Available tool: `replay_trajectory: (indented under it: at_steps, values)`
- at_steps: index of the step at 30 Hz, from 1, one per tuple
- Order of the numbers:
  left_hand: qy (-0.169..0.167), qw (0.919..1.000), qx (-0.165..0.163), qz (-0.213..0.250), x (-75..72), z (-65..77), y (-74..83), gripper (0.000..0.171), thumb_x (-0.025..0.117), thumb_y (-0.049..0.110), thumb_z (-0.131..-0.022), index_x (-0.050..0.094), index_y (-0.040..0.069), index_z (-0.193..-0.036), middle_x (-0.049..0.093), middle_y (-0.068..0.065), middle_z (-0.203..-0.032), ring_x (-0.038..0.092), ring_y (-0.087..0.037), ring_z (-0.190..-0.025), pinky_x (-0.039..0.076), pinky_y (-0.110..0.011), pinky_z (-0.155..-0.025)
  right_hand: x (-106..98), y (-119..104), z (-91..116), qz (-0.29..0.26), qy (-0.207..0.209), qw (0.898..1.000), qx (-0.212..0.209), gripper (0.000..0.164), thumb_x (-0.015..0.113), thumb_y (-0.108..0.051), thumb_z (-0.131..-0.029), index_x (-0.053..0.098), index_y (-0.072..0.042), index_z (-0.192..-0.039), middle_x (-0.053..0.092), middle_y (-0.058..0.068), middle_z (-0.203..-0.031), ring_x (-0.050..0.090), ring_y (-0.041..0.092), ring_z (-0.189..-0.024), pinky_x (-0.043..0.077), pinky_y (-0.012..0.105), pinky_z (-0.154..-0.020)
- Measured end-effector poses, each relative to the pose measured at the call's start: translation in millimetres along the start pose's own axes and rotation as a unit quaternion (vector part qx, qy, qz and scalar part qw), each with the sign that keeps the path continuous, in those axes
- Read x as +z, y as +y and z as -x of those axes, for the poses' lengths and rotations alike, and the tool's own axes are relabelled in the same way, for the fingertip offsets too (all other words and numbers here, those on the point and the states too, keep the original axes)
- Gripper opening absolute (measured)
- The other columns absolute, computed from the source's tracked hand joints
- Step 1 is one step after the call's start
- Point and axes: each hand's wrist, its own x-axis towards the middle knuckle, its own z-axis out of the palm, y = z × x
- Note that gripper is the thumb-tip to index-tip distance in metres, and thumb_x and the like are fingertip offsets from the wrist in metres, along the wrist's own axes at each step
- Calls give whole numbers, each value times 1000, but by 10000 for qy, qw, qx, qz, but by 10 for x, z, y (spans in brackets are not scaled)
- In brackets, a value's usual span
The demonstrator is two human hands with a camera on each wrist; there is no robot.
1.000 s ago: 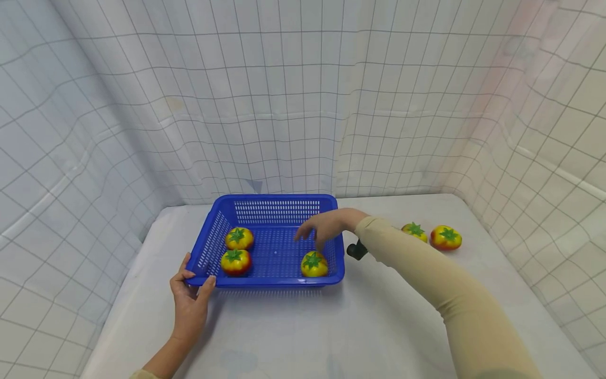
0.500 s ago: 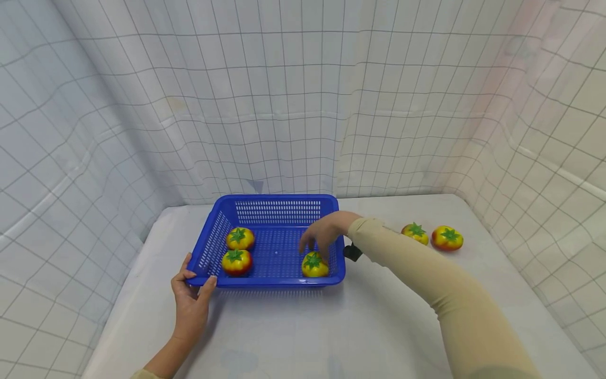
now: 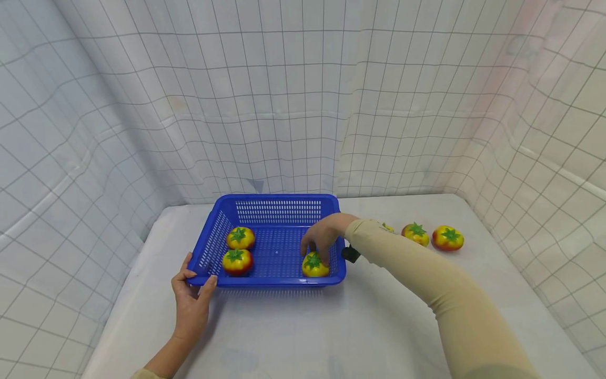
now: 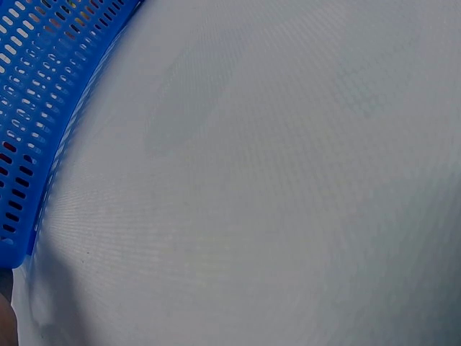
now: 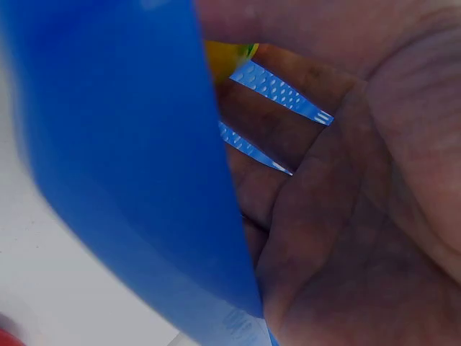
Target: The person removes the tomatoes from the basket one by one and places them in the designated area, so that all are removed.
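Observation:
A blue plastic basket (image 3: 274,281) with slotted walls stands on the white-covered table. My left hand (image 3: 191,305) grips its near left corner, thumb over the front rim. My right hand (image 3: 322,234) reaches over the basket's right side, its fingers and thumb curled about a yellow toy tomato (image 3: 313,269) with a green star-shaped top. This tomato rests on the basket floor near the front right corner. In the right wrist view, the basket rim (image 5: 130,144) blocks much of the hand, and only a sliver of the tomato (image 5: 227,58) shows below the thumb.
Two red-and-yellow toy tomatoes (image 3: 238,262) sit in the basket's left part. On the table to the right lie a toy tomato (image 3: 415,235) and another toy tomato (image 3: 447,238). A further one peeks from behind the right sleeve (image 3: 407,258). Grid-patterned white cloth (image 3: 284,105) hangs around the table.
My right hand has come down and slightly right onto the toy tomato in the basket's right part. My left hand keeps its grip on the corner.

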Motion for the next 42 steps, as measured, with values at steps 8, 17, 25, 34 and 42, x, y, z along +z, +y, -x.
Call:
replay_trajectory:
  at_steps: [8,17,25,34,42]
  values:
    - [-15,10000,-8,13,0,3,2,41,60,5,-103,23,17,-118,13,7,-168,24,-38,-147,41,-8,-96,4,1,-6,19,-16,9999,-126,57,90,-22,-79,67,-29,-130,65,-6,-123,57,15,-117,43,44,-109]
    - [3,10000,23,58,6,-2,5,41,59,4,-103,23,16,-118,14,7,-168,26,-36,-146,42,-9,-97,11,-4,-17,-81,-100,9996,-247,51,90,-23,-80,66,-29,-125,65,-5,-119,58,13,-110,46,40,-105]
    - [2,10000,-42,-41,0,0,10,42,60,5,-103,22,17,-118,14,7,-168,24,-37,-147,41,-8,-96,34,-15,-41,-359,7,9982,-477,46,86,-26,-85,62,-30,-124,62,-4,-120,57,15,-109,49,36,-98]
    - [12,10000,-29,-90,1,0,9,42,60,5,-103,22,17,-118,14,8,-168,25,-37,-147,42,-7,-96,49,-13,-93,-688,108,9957,-604,49,84,-24,-86,59,-29,-128,60,-1,-125,58,17,-110,52,33,-95]
    - [12,10000,-27,-92,4,0,13,42,59,5,-103,22,16,-118,13,8,-168,25,-37,-147,42,-7,-96,48,-10,-103,-563,11,9964,-638,52,84,-24,-87,61,-30,-134,61,-3,-124,56,16,-112,49,36,-102]
